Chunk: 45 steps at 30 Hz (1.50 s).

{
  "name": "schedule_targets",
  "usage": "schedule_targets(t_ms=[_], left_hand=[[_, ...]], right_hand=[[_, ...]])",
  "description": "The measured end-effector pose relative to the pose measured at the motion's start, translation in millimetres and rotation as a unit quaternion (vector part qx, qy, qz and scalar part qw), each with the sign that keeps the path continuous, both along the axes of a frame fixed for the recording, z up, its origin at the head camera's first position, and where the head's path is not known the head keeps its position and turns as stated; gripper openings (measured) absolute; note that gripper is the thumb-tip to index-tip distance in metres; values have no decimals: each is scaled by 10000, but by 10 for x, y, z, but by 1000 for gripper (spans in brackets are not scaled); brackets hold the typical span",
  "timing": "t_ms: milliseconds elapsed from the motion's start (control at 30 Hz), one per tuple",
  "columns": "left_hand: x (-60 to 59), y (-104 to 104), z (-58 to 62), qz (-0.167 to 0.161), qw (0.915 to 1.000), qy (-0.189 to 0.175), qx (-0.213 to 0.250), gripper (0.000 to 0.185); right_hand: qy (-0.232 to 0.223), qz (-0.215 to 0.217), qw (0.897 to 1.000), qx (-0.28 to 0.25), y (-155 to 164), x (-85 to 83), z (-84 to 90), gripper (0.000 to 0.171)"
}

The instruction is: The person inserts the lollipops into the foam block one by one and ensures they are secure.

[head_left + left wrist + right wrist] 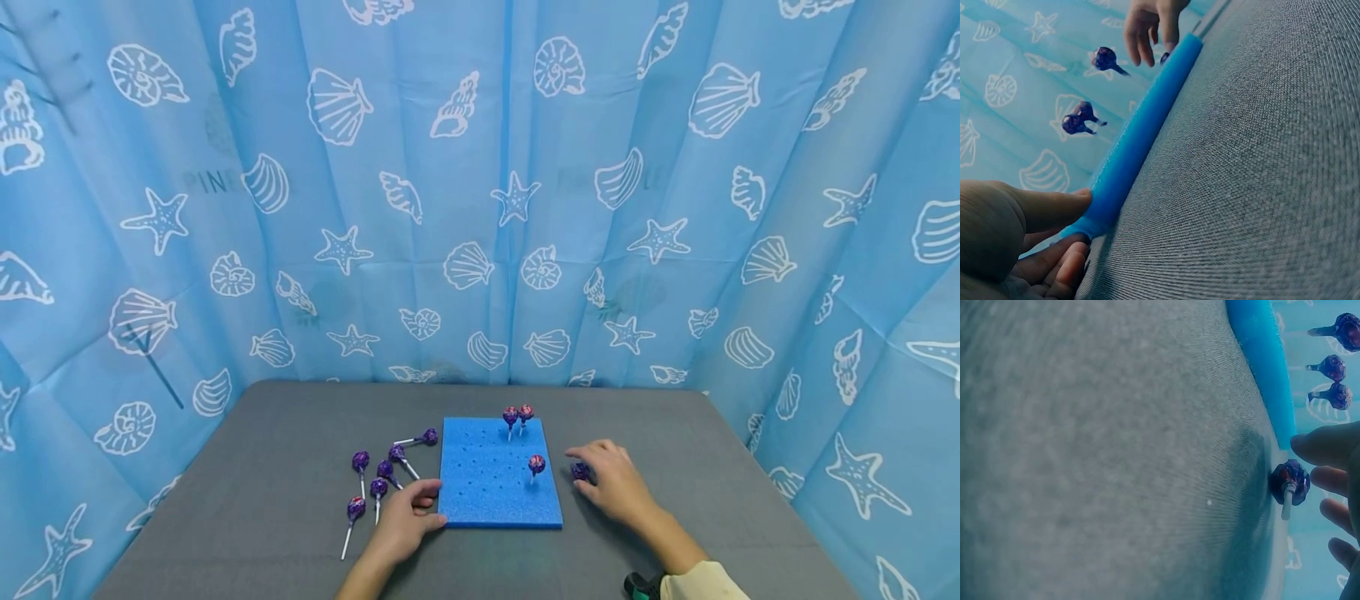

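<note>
A blue foam board [487, 492] with small holes lies on the table, and three purple-wrapped lollipops stand upright in it, one [537, 464] at the right and a pair [511, 414] at the back right. My left hand [405, 518] holds the board's near left corner, the thumb [1060, 209] at the front edge and the other fingers bent by the left side. To the right of the board, my right hand [611, 483] reaches with spread fingers around a lollipop [1290, 481] on the table. The fingertips are close to its wrapped head, and its white stick points toward the right wrist camera.
Several loose lollipops [361, 460] lie on the grey table [285, 467] left of the board, their sticks pointing different ways. A blue curtain [480, 208] with white shell prints hangs behind the table and along both sides.
</note>
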<state>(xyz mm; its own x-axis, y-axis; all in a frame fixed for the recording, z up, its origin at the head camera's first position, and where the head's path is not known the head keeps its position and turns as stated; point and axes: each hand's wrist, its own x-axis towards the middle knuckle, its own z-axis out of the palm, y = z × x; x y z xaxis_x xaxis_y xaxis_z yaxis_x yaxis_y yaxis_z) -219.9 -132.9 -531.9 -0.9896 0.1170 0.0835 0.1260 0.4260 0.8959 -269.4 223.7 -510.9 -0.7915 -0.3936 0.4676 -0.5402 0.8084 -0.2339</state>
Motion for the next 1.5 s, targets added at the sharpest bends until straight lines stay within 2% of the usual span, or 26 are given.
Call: schedule_targets(t_ms=[233,533,800,967,1100,1333,1500], left_hand=[[10,8,2,-52,9997,215,114,48],[11,1,2,-36,10000,36,36,47],[12,7,-10,-43,9999,124,70,47],[16,14,-3,-30,9998,181,100,47],[19,15,6,29,9998,188,56,46],[16,7,0,-56,9999,114,70,48],[18,6,8,-55,9998,142,116,48]], right_hand=[[-31,-8,9998,191,34,-49,-28,46],[-441,-132,9981,419,68,-105,-48,40],[-564,-149,9974,415,50,-135,-30,32],[-620,-193,9976,254,50,-153,-48,28],[-682,-219,9974,-11,48,-176,-49,28],[-825,-205,9951,-515,14,-213,-17,28],[-608,-97,9947,-827,-45,-221,20,30]])
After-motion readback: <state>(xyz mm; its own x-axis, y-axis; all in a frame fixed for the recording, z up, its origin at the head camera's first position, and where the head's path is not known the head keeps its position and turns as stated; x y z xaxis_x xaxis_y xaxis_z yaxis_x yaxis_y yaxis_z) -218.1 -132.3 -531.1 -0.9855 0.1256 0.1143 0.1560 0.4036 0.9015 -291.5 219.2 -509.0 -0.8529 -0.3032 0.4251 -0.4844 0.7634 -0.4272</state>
